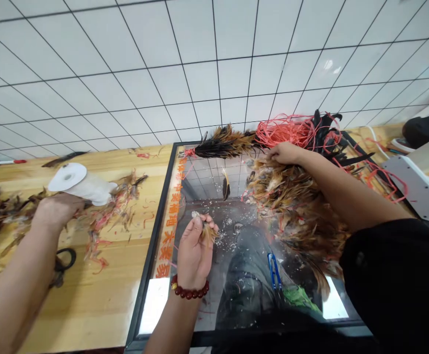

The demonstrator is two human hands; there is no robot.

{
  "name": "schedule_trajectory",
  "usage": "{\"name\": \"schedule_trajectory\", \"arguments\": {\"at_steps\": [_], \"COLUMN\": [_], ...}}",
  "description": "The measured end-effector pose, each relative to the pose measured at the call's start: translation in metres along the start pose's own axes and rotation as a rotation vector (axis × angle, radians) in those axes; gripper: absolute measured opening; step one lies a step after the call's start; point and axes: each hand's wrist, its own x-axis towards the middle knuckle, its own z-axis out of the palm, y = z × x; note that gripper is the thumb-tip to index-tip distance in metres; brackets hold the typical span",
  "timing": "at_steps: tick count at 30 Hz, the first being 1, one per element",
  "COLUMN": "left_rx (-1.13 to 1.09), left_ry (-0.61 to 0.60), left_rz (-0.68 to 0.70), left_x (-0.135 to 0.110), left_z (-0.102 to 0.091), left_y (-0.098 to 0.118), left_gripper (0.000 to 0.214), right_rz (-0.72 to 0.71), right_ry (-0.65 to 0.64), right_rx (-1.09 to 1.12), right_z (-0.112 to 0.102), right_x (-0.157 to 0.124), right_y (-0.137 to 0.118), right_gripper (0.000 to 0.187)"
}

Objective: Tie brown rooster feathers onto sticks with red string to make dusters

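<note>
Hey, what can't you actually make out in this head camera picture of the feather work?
Head view: right hand, fingers sunk in the brown feather pile; any grip is hidden.
Left hand, fingers covering most of the small brown feather tuft; its count is unclear.
Black-handled scissors: blades hidden behind a co-worker's forearm.
Orange lettering on the black frame: too small to read.

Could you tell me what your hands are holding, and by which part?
The left hand pinches a small feather tuft near its downy end; the right hand is on the feather pile, its grip hidden.
</note>
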Motion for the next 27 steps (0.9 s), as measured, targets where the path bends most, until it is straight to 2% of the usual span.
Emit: {"name": "schedule_trajectory", "arguments": {"at_steps": [2, 5, 8, 10, 14, 16, 21, 27], "left_rx": [0.012, 0.028, 0.045, 0.064, 0.086, 0.095, 0.098, 0.118], "left_ry": [0.000, 0.016, 0.026, 0.025, 0.043, 0.047, 0.077, 0.092], "left_rz": [0.013, 0.059, 0.096, 0.101, 0.129, 0.133, 0.135, 0.138], "left_x": [-0.002, -0.003, -0.003, -0.003, -0.002, -0.002, -0.001, -0.002], "left_z": [0.001, 0.003, 0.003, 0.002, 0.001, 0.001, 0.002, 0.003], "left_y": [0.001, 0.002, 0.000, -0.001, -0.003, -0.003, -0.001, -0.002], "left_gripper": [0.022, 0.024, 0.022, 0.021, 0.022, 0.022, 0.025, 0.026], "right_rz": [-0.093, -0.104, 0.052, 0.150, 0.319, 0.386, 0.330, 0.250], "right_ry": [-0.128, -0.161, -0.124, -0.067, 0.094, 0.100, -0.064, 0.100], "right_rx": [-0.007, 0.067, 0.135, 0.084, -0.042, -0.045, -0.069, -0.145], "right_z": [0.004, 0.003, 0.003, 0.007, 0.016, 0.017, 0.009, 0.012], "right_x": [-0.010, -0.024, -0.024, -0.017, -0.002, 0.001, -0.002, 0.005], "right_y": [0.002, 0.010, 0.020, 0.023, 0.016, 0.011, 0.005, -0.010], "right_gripper": [0.039, 0.039, 0.041, 0.039, 0.038, 0.039, 0.038, 0.037]}}
